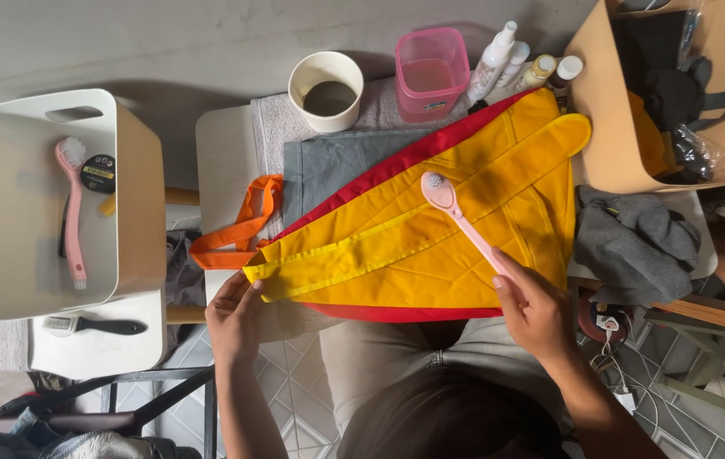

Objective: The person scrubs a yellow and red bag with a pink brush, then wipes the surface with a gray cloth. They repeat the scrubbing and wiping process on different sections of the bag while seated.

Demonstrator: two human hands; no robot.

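Observation:
A yellow fabric bag with a red edge (pixel 430 229) lies spread on a small white table (pixel 222 149). My left hand (pixel 233 316) grips its near left corner by the yellow strap. My right hand (pixel 532 308) holds a pink long-handled brush (pixel 462 221), whose round head rests on the yellow cloth near the bag's middle. An orange strap (pixel 239 229) sticks out to the left of the bag, over a grey cloth (pixel 328 161).
A white cup of dark liquid (pixel 326 89), a pink tub (pixel 431 72) and several bottles (pixel 515 64) stand at the back. A white bin (pixel 137 191) at left holds another pink brush (pixel 71 208) and a round tin. A black brush (pixel 95 325) lies below it. Grey rags (pixel 634 242) and a cardboard box (pixel 609 110) sit right.

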